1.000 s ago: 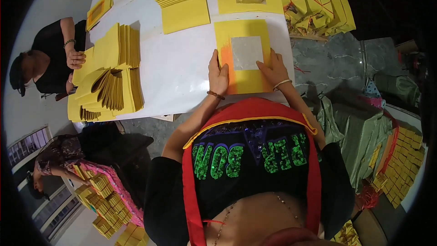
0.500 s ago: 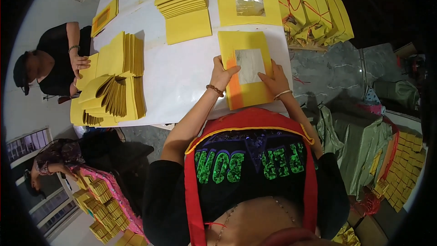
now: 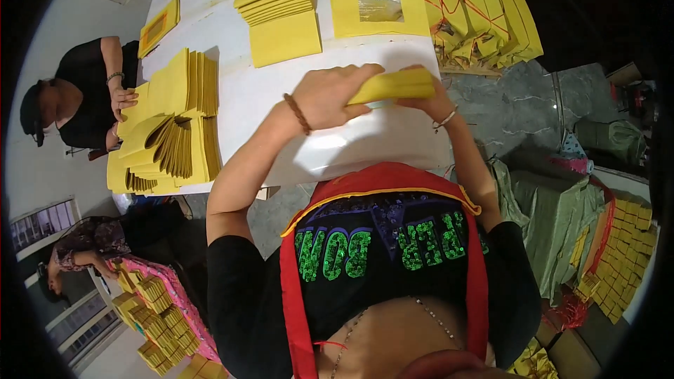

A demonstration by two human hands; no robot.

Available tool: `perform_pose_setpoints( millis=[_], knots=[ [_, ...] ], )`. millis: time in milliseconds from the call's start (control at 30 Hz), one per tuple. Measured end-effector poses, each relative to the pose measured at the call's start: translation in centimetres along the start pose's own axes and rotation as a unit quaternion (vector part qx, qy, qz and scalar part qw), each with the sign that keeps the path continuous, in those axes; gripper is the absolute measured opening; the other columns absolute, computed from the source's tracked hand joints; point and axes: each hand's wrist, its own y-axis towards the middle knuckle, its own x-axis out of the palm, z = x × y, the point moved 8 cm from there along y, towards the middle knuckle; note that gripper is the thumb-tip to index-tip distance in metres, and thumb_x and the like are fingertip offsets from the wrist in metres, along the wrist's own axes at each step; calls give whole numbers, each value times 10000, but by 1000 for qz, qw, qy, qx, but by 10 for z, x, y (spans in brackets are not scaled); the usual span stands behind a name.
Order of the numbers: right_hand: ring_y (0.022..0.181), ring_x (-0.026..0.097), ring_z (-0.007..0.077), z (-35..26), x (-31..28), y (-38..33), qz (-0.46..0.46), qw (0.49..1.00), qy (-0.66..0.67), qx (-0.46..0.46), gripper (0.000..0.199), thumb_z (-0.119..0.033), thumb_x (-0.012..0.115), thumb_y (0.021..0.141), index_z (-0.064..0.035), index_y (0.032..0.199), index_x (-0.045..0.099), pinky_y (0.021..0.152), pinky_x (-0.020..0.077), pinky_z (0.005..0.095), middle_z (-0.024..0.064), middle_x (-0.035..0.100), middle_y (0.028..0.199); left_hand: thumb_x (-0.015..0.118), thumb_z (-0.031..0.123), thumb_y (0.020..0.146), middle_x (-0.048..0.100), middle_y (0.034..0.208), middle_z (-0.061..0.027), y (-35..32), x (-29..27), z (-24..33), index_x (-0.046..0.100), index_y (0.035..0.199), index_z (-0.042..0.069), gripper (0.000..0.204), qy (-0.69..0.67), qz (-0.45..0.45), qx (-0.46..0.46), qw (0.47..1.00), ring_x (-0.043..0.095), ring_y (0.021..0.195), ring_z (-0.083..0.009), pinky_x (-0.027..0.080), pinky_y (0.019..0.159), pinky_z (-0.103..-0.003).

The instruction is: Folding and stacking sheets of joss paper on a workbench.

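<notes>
A stack of yellow paper sheets (image 3: 394,87) is gripped between my two hands above the white table, tipped up so that mostly its edge shows. My left hand (image 3: 335,92) closes on its left end, thumb below and fingers on top. My right hand (image 3: 432,104) clasps the right end, its fingers partly hidden behind the paper. Just beyond lies a yellow sheet with a silvery rectangle (image 3: 380,8), flat on the table. Left of that, a fanned pile of folded yellow paper (image 3: 284,36) stretches toward the far edge.
The white table (image 3: 246,116) carries more folded yellow stacks (image 3: 174,91) at its left, where a person in black (image 3: 77,98) handles them. Yellow bundles tied with red string (image 3: 477,14) stand off the far right corner. Green sacks (image 3: 544,224) stand at my right.
The yellow stack, lying flat with its silvery rectangle facing up, has been raised and tilted on edge. Both hands went up with it, and my left elbow swung outward.
</notes>
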Motion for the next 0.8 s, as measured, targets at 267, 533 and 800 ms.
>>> perform_pose_setpoints(
  millis=[267,533,800],
  knots=[
    [961,555,139,49,-1,-11,63,986,148,48,501,25,738,646,-50,1090,517,790,488,272,33,588,1007,828,363,546,206,1426,-154,-99,41,-102,-22,1413,89,1245,-474,59,-30,878,194,1326,-251,133,1079,-355],
    [1245,320,204,18,2,-16,5,991,-22,-135,999,-42,807,538,-92,1351,228,1003,315,359,76,338,1348,874,371,430,219,1394,-236,-98,96,-102,-108,1390,90,1402,-400,201,-85,890,256,1299,-322,239,1054,-445],
    [1328,185,243,35,-1,-17,8,995,-7,-103,1202,-116,846,475,-124,1407,88,1071,167,410,73,226,1424,882,290,464,232,1377,-227,-99,98,-109,-148,1382,166,1386,-392,276,-65,875,223,1306,-307,247,1044,-441]
  ],
)
